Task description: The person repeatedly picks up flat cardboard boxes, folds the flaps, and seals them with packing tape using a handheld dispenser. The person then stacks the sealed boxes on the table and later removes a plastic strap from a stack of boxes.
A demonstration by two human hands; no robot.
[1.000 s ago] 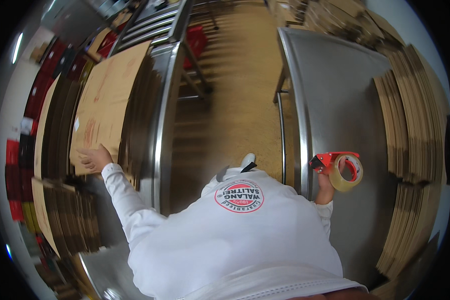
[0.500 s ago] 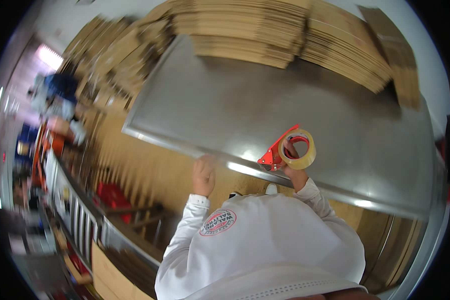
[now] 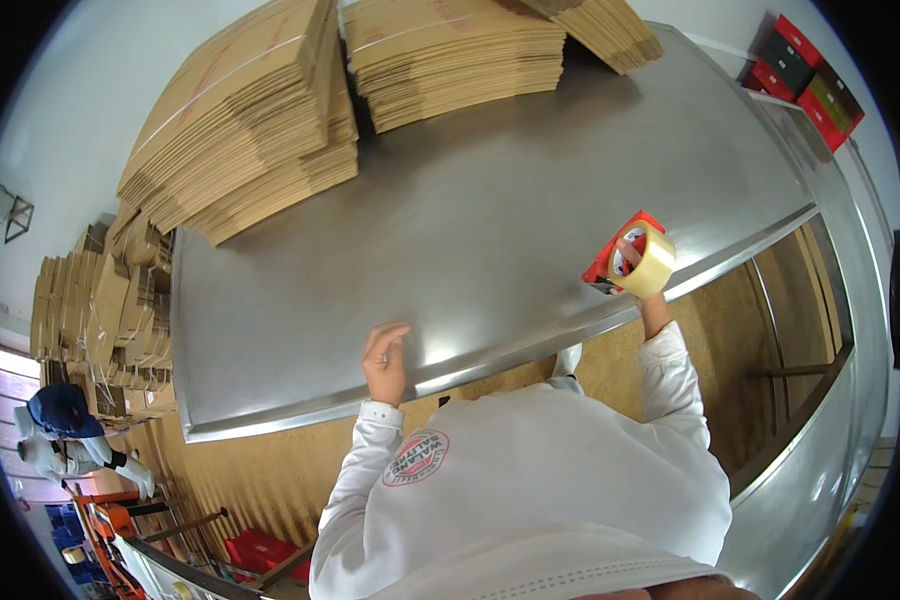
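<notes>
Over the right part of a bare metal table (image 3: pixel 470 240), my right hand (image 3: pixel 631 256) grips a red tape dispenser (image 3: pixel 600 264). A wide roll of clear yellowish tape (image 3: pixel 654 264) is mounted on it, and some of my fingers show inside the roll's core. The rest of that hand is hidden behind the roll. My left hand (image 3: pixel 385 365) is at the table's near edge with nothing in it, its fingers loosely bent and apart from the thumb.
Stacks of flat cardboard boxes, a tied left stack (image 3: pixel 240 120) and a middle stack (image 3: pixel 460 60), lie along the table's far side. More cardboard (image 3: pixel 110 300) stands at the far left, near a bent-over person (image 3: pixel 70 430). Red and black crates (image 3: pixel 805 80) are at the far right.
The view has turned to the right, bringing the crates into sight. My left hand has come from beside the table to over its near edge. The dispenser stays in my right hand.
</notes>
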